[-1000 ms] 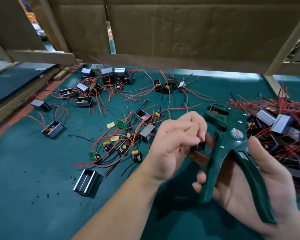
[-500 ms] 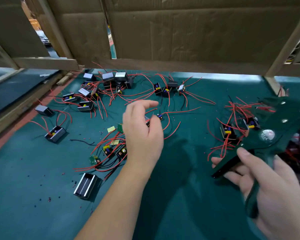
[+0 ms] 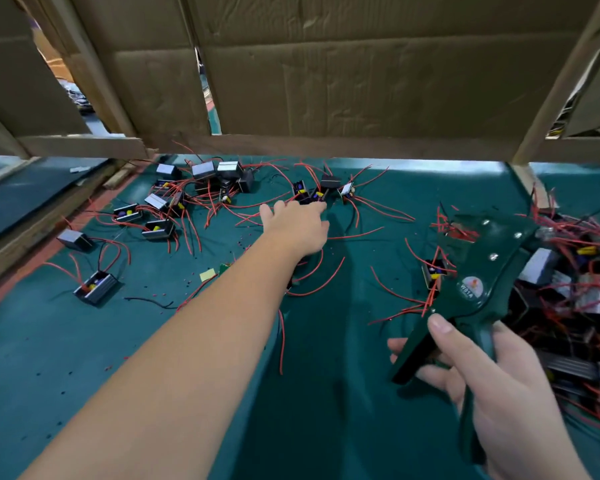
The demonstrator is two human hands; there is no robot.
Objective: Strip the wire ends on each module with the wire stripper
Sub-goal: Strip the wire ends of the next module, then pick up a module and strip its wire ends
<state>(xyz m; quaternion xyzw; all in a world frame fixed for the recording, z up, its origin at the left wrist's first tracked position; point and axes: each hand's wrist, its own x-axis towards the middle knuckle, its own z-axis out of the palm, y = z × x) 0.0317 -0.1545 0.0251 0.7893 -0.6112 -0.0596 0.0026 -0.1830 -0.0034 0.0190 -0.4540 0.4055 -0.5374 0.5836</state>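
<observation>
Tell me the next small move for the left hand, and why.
Probably close the left hand on one of the modules at the far middle of the mat and bring it back: its fingers reach that cluster, while the right hand holds the wire stripper ready.

Dark green on the wire stripper, with a round white-and-orange label and silver rivets. Teal green across the desk. Red on nearly all the wires, black on a few. Black and silver-grey on the modules, with yellow and blue parts inside. Plain brown on the cardboard behind. Pale yellow on one small tag.
</observation>
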